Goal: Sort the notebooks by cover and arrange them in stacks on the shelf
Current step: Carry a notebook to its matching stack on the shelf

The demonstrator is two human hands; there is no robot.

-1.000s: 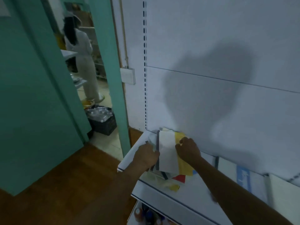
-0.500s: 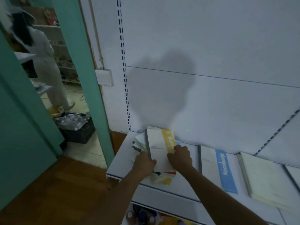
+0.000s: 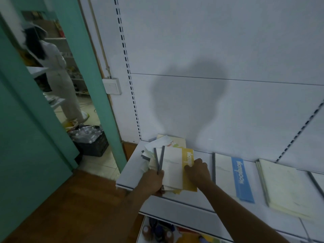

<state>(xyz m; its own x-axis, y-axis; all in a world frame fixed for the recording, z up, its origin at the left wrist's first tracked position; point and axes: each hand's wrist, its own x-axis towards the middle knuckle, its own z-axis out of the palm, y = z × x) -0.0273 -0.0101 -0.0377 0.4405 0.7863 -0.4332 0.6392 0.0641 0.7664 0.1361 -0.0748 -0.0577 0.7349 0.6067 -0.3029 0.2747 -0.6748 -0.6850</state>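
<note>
Hands work a loose pile (image 3: pixel 164 151) of notebooks at the left end of a white shelf (image 3: pixel 128 174). The left hand (image 3: pixel 152 179) grips the pile's near left edge, fingers closed around the grey spines of the top notebooks. The right hand (image 3: pixel 199 171) lies on the top notebook (image 3: pixel 175 165), a white cover with a yellow band down its right side, fingers curled and pressing on the band; whether it grips anything cannot be told. Under that top cover, other notebooks fan out at odd angles, with pale and yellow corners showing at the near and far sides.

Just right of the pile, apart from it, a white notebook with a blue band (image 3: pixel 233 176) lies flat on the shelf. Farther right lies a cream stack (image 3: pixel 284 186), and the edge of one more notebook (image 3: pixel 318 181) shows at the frame's right border.

Behind the shelf stands a white panel (image 3: pixel 210 50) carrying a dark shadow. To the left is a green doorway (image 3: pixel 91 67), with a black crate of bottles (image 3: pixel 91 141) on the floor beyond it and a person in pale clothes (image 3: pixel 56 71) standing farther in. Wooden floor (image 3: pixel 70 207) spreads near left.
</note>
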